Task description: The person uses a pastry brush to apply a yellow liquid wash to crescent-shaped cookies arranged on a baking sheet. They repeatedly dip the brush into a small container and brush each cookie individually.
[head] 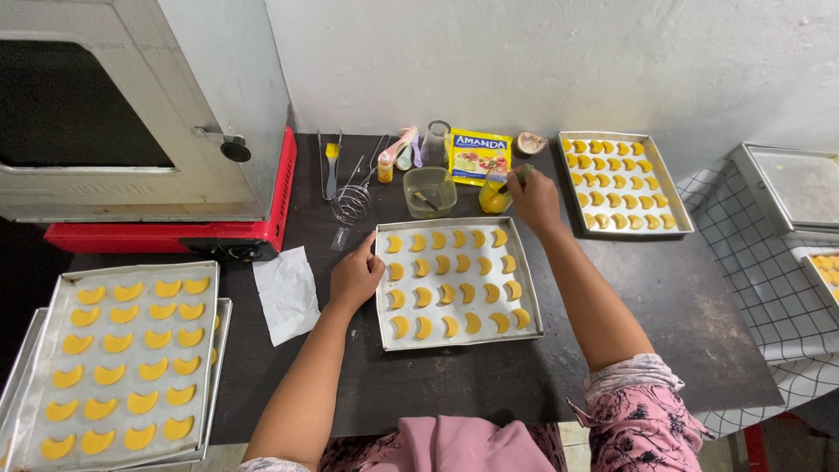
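Hands: left hand (356, 277) rests loosely curled on tray (461, 339); right hand (534, 199) pinches a half-hidden brush (516, 177).

Dull metal tray (382, 284); matt dark table (454, 385).

The dark tabletop (454, 385) lies bare along its near edge and between the middle metal tray of yellow crescent cookies (459, 281) and the far-right metal tray of crescents (622, 183). Far side, a clear plastic tub (429, 191), wire whisk (352, 203) and small bottles crowd the wall. Left, a white paper sheet (287, 293) and red-based oven (175, 157) block passage.
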